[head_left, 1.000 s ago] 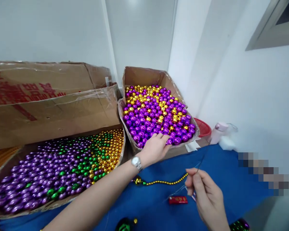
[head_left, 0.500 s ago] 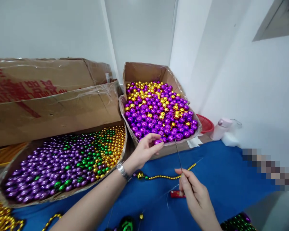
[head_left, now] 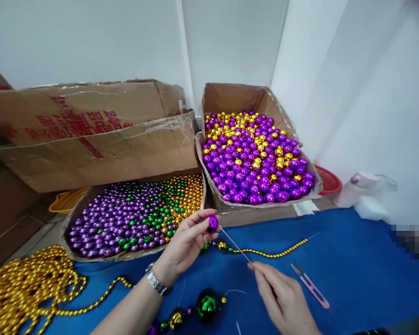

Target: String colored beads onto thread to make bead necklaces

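Note:
Between thumb and fingers, my left hand (head_left: 192,237) pinches a shiny purple bead (head_left: 212,224). My right hand (head_left: 282,293) grips a long thin needle (head_left: 235,244), whose far end meets the bead's right side; whether it has gone into the hole I cannot tell. Behind the hands lies a strand of small gold beads (head_left: 272,254) with larger gold and green beads at its left end. Nearer me, below my left hand, rests a strung row with a big green bead (head_left: 207,304) and a gold bead (head_left: 176,319), a loose thread end at its right.
One carton (head_left: 258,204) holds purple and gold beads; a lower carton (head_left: 68,242) holds small purple, green and gold ones. Pink thread snips (head_left: 312,288) lie on the blue cloth (head_left: 356,251). Gold bead strands (head_left: 31,279) heap at left. A red basin (head_left: 330,180) stands behind.
My left hand has drawn back from the purple and gold carton with a purple bead. The needle has tilted down toward that bead. The view has shifted left, and the pink snips now show.

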A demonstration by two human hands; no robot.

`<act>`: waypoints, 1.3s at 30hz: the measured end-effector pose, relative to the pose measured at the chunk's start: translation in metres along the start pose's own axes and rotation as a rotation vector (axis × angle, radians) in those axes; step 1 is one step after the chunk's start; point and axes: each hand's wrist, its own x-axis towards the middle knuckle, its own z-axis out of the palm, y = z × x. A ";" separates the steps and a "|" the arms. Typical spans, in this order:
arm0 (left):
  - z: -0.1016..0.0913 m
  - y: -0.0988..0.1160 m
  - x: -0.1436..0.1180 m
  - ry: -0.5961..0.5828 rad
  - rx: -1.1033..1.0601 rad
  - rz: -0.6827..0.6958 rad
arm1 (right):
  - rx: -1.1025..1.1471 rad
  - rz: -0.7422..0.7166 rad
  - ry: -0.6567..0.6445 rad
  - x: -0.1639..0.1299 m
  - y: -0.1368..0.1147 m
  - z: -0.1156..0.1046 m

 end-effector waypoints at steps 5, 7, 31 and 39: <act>-0.003 -0.002 -0.005 0.008 -0.002 0.011 | -0.009 -0.032 -0.006 -0.001 -0.002 0.004; -0.004 -0.002 -0.007 0.013 -0.022 0.016 | -0.012 -0.027 -0.011 -0.001 -0.002 0.005; -0.002 -0.010 -0.025 -0.008 0.311 0.003 | -0.313 -0.230 0.021 -0.001 0.002 0.011; -0.001 -0.008 -0.038 -0.120 0.464 -0.009 | -0.272 -0.275 0.047 0.001 0.002 0.023</act>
